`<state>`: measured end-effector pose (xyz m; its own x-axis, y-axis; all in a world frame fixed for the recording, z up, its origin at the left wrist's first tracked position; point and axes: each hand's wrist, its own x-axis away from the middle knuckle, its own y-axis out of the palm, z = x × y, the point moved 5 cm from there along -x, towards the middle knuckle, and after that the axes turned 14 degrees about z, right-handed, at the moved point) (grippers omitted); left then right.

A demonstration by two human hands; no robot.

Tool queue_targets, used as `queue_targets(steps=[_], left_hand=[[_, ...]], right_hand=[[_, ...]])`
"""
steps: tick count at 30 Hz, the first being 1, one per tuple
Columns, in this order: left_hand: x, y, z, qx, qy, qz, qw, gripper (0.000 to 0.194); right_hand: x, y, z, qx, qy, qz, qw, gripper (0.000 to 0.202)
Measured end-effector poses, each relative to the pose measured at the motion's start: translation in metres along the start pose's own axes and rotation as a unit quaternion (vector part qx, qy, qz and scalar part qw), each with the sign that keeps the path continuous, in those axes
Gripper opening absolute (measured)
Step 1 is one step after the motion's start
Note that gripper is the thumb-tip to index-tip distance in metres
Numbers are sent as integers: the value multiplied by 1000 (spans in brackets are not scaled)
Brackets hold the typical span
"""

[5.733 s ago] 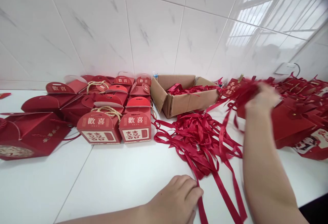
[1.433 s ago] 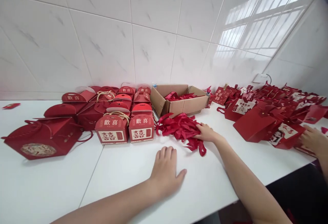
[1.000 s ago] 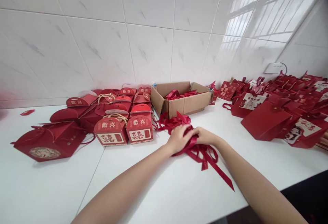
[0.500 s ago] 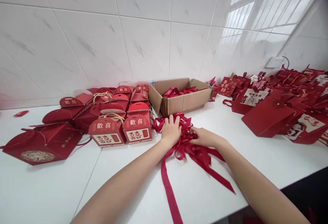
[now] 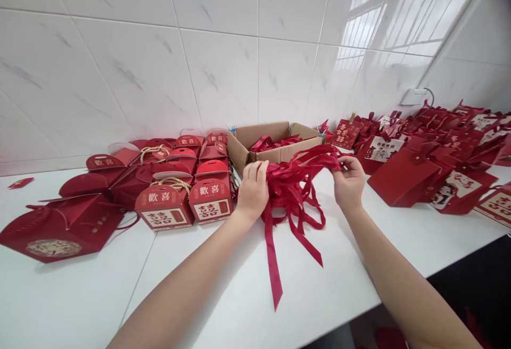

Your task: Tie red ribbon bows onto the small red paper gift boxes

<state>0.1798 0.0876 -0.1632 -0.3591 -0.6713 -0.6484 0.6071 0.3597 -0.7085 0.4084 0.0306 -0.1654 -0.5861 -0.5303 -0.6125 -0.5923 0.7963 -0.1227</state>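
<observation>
A tangled bundle of dark red ribbons (image 5: 289, 192) stretches between my two hands, just above the white counter. My left hand (image 5: 253, 189) is closed around the bundle's left side, its back toward me. My right hand (image 5: 348, 181) pinches several strands at the right end between thumb and fingers. Loose ribbon tails hang down toward the counter's front, one long strip ending in a slanted cut. Right behind the bundle stands an open cardboard box (image 5: 235, 149) with more red ribbon (image 5: 275, 142) inside.
Red gift boxes (image 5: 209, 192) with gold characters and rope handles crowd the left, beside a larger red box (image 5: 59, 226). Many red paper bags (image 5: 405, 171) fill the right side. A tiled wall (image 5: 223, 72) rises behind the white counter (image 5: 223, 285), whose front edge runs at lower right.
My hands have lifted the ribbons from the counter and moved apart. The right hand has gone up and right, drawing strands out sideways; the hanging tails have shifted up.
</observation>
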Motion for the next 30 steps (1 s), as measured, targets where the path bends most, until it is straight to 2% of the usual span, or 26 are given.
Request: queue_targets(steps=[2,4,6,8,10,11,12,13,14,16,17,18,19,20,22,23,25,27,29,30], left_hand=[[8,8,7,21,26,-18,999,49],[17,22,13,40,45,-69,996,47],[20,27,17,43,39,-95,994,46],[15,15,24,36,17,-68,997,47],[15,-9,37,31,5,-39,999,49],[20,-22,46,32,12,-40,999,47],[29,-34,54,40,33,-61,997,44],[44,-41,64,62,87,-125,986,43],[64,-47,73,90,155,-200,963,46],[103,-57,76,138,249,-307,908,51],[119,-61,70,164,272,-346,883,51],[129,-64,59,174,271,-370,871,52],[135,-66,45,172,259,-389,867,53],[137,-68,28,154,233,-389,878,52],[131,-73,-6,96,185,-349,914,48],[126,-78,-20,71,178,-306,933,45],[118,-93,-42,34,182,-178,966,39],[113,-112,-62,-7,165,-27,986,39],[111,-130,-86,-61,111,101,987,40],[110,-139,-99,-89,79,146,982,42]], right_hand=[[7,4,-2,50,-27,-68,996,22],[16,11,1,111,-35,-161,980,23],[21,13,4,174,-37,-210,961,28],[20,10,-1,230,-48,-189,953,37],[18,6,-16,269,-78,-128,951,44],[19,6,-26,264,-105,-110,952,45],[23,9,-37,238,-136,-117,954,45],[29,14,-46,193,-165,-156,955,44],[39,22,-55,139,-186,-221,947,42],[65,38,-63,53,-192,-388,900,35],[77,44,-62,44,-183,-462,867,31],[87,49,-58,57,-175,-514,838,27],[93,53,-50,91,-173,-536,821,25],[94,56,-41,136,-175,-530,818,23],[86,58,-21,230,-176,-460,839,24],[79,57,-12,268,-175,-412,853,25],[68,53,1,313,-167,-338,872,27],[62,49,6,331,-165,-278,887,27],[62,46,-2,320,-191,-208,904,25],[65,45,-10,302,-214,-175,913,24]])
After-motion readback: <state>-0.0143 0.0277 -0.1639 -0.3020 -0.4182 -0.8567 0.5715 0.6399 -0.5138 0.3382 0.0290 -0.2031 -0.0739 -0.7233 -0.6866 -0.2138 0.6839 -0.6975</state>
